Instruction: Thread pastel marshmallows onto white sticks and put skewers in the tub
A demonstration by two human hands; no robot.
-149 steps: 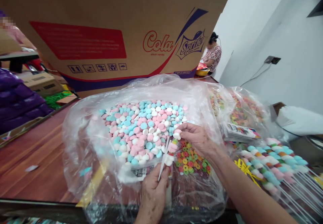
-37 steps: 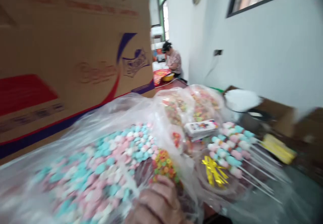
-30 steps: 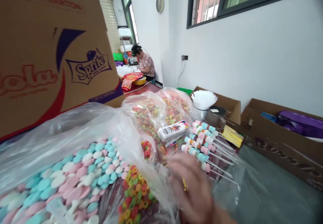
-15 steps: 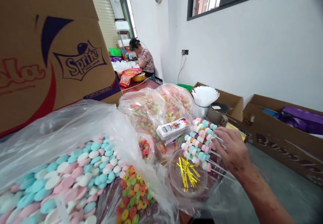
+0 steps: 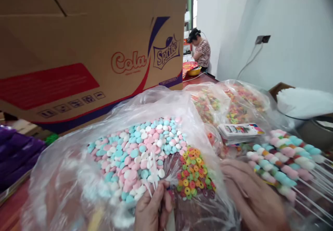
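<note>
My left hand (image 5: 153,206) is closed in a pinch around several thin white sticks (image 5: 153,167), which point up in front of the candy. Blurred by motion, my right hand (image 5: 256,198) is at the right edge of the clear bag, fingers stretched out and nothing visible in them. Pink, blue and white candy discs (image 5: 132,147) lie in the open plastic bag (image 5: 166,102). Beside them are colourful gummy rings (image 5: 194,172). Skewers of marshmallows and rings (image 5: 283,158) are piled just right of my right hand, their white sticks pointing right.
A big cardboard carton (image 5: 91,50) rises behind the bag. Stacked printed cards (image 5: 240,130) sit before bags of gummy rings (image 5: 241,101). White sheets (image 5: 303,101) stand at the right. Purple packaging (image 5: 18,154) is at the left. Another person (image 5: 201,49) works farther back.
The view has swung left and down. My right hand has left the skewers' sticks and moved left to the bag's edge. My left hand, holding white sticks, has come into view.
</note>
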